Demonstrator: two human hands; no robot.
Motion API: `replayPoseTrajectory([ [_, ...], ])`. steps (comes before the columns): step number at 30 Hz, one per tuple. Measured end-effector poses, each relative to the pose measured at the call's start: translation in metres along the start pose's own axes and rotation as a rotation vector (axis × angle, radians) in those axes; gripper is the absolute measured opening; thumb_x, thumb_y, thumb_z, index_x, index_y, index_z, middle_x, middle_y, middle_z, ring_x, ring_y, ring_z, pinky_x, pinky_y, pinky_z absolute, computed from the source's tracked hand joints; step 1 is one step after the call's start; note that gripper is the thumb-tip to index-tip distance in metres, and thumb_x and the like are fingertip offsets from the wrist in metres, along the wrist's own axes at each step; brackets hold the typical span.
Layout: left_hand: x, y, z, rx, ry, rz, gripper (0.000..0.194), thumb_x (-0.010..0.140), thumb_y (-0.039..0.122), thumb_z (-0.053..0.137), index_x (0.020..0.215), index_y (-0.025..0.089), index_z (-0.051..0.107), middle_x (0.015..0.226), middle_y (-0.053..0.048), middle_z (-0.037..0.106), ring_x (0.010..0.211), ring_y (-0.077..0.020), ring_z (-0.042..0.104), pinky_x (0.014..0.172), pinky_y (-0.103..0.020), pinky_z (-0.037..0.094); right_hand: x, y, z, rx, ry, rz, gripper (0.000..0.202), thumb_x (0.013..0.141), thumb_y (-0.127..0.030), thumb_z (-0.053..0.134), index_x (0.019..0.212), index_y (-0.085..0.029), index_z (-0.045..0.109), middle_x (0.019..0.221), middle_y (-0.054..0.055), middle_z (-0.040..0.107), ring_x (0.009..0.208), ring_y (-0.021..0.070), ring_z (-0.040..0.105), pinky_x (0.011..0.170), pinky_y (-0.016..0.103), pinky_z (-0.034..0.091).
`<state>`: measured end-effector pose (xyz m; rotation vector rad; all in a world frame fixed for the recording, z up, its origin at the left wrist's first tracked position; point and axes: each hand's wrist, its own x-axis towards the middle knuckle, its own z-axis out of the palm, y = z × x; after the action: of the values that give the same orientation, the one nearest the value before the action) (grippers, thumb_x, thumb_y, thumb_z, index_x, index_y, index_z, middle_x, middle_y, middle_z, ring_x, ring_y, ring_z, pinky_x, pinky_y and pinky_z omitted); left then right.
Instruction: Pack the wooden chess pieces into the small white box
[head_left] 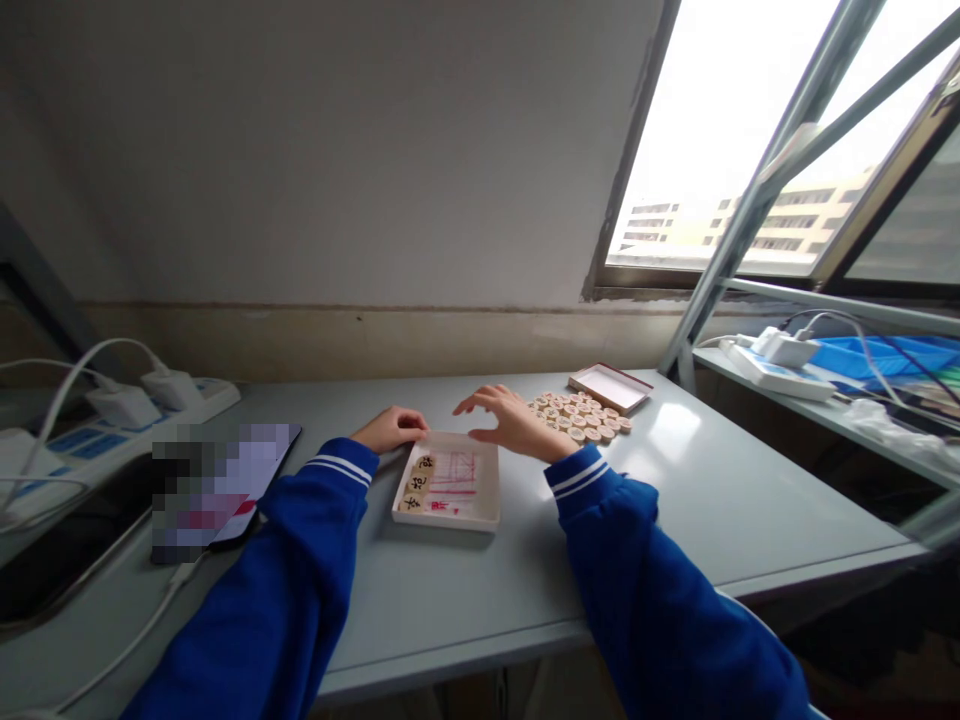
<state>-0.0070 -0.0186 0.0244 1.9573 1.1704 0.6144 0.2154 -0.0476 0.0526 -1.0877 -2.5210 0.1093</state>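
Observation:
A shallow white box (486,512) lies on the desk in front of me. Along its left side stand three round wooden Chinese chess pieces (418,484) with black characters, and its bottom bears red lines and marks. My left hand (388,429) is at the box's far left corner, fingers curled and thumb against the rim. Over the far right corner hovers my right hand (511,420), thumb and fingers apart, with nothing visible between them. Many more chess pieces (589,412) lie grouped flat on the desk, right of my right hand, which hides some of them.
Behind the loose pieces is an open box lid (611,387). At left are a phone (225,490) on a cable, a dark device (75,550) and a power strip (199,395) with plugs. Another power strip (780,370) and a blue tray (885,355) sit on the right-hand shelf.

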Motion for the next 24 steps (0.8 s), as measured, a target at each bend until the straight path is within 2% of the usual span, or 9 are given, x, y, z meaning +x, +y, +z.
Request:
replayPoseTrajectory([
  [3, 0.000, 0.001, 0.001, -0.001, 0.001, 0.023, 0.017, 0.057, 0.031, 0.054, 0.061, 0.014, 0.057, 0.065, -0.001, 0.059, 0.069, -0.0158, 0.053, 0.068, -0.027, 0.041, 0.006, -0.026, 0.019, 0.012, -0.070, -0.219, 0.031, 0.073, -0.029, 0.060, 0.103, -0.024, 0.055, 0.102, 0.004, 0.053, 0.093, 0.0168, 0.045, 0.078, 0.030, 0.036],
  [6, 0.000, 0.000, 0.002, -0.003, -0.001, 0.037, 0.015, 0.058, 0.030, 0.053, 0.060, 0.015, 0.055, 0.063, 0.000, 0.058, 0.067, -0.0154, 0.052, 0.068, -0.027, 0.041, 0.007, -0.037, 0.032, -0.055, -0.053, -0.269, 0.029, 0.074, -0.034, 0.058, 0.100, -0.020, 0.056, 0.100, 0.006, 0.054, 0.090, 0.0173, 0.046, 0.076, 0.030, 0.036],
  [9, 0.001, -0.002, 0.001, -0.003, -0.007, 0.034, 0.018, 0.058, 0.031, 0.055, 0.062, 0.014, 0.057, 0.064, 0.000, 0.059, 0.067, -0.0153, 0.052, 0.067, -0.027, 0.041, 0.007, -0.031, 0.028, -0.052, -0.042, -0.212, 0.023, 0.072, -0.036, 0.059, 0.090, -0.021, 0.059, 0.092, 0.004, 0.055, 0.087, 0.0174, 0.046, 0.075, 0.030, 0.036],
  [15, 0.004, -0.006, 0.000, -0.010, -0.009, 0.017, 0.023, 0.056, 0.036, 0.056, 0.063, 0.014, 0.057, 0.062, -0.001, 0.057, 0.064, -0.0150, 0.051, 0.066, -0.027, 0.039, -0.007, 0.005, -0.019, 0.015, -0.004, 0.036, 0.024, 0.067, -0.026, 0.064, 0.089, -0.019, 0.058, 0.089, 0.003, 0.054, 0.088, 0.0164, 0.045, 0.077, 0.029, 0.036],
  [17, 0.003, -0.004, 0.000, -0.011, -0.007, 0.014, 0.023, 0.056, 0.036, 0.056, 0.062, 0.014, 0.057, 0.063, -0.001, 0.058, 0.065, -0.0151, 0.051, 0.066, -0.027, 0.039, -0.015, 0.014, -0.031, 0.017, -0.056, 0.099, 0.023, 0.068, -0.026, 0.062, 0.089, -0.020, 0.058, 0.086, 0.003, 0.053, 0.087, 0.0158, 0.046, 0.076, 0.028, 0.037],
  [21, 0.000, 0.001, 0.001, -0.011, -0.001, -0.001, 0.022, 0.056, 0.036, 0.056, 0.061, 0.015, 0.057, 0.063, -0.001, 0.058, 0.066, -0.0152, 0.051, 0.067, -0.027, 0.038, -0.024, 0.024, -0.035, -0.050, -0.222, 0.203, 0.023, 0.067, -0.028, 0.062, 0.089, -0.022, 0.060, 0.083, 0.002, 0.055, 0.079, 0.0149, 0.050, 0.071, 0.026, 0.038],
  [24, -0.001, 0.003, 0.001, -0.021, 0.001, -0.010, 0.022, 0.056, 0.036, 0.056, 0.061, 0.015, 0.057, 0.063, -0.001, 0.058, 0.066, -0.0151, 0.051, 0.066, -0.026, 0.038, -0.026, 0.028, -0.029, -0.132, -0.228, 0.230, 0.021, 0.068, -0.025, 0.060, 0.088, -0.022, 0.062, 0.086, 0.003, 0.056, 0.080, 0.0157, 0.051, 0.072, 0.026, 0.039],
])
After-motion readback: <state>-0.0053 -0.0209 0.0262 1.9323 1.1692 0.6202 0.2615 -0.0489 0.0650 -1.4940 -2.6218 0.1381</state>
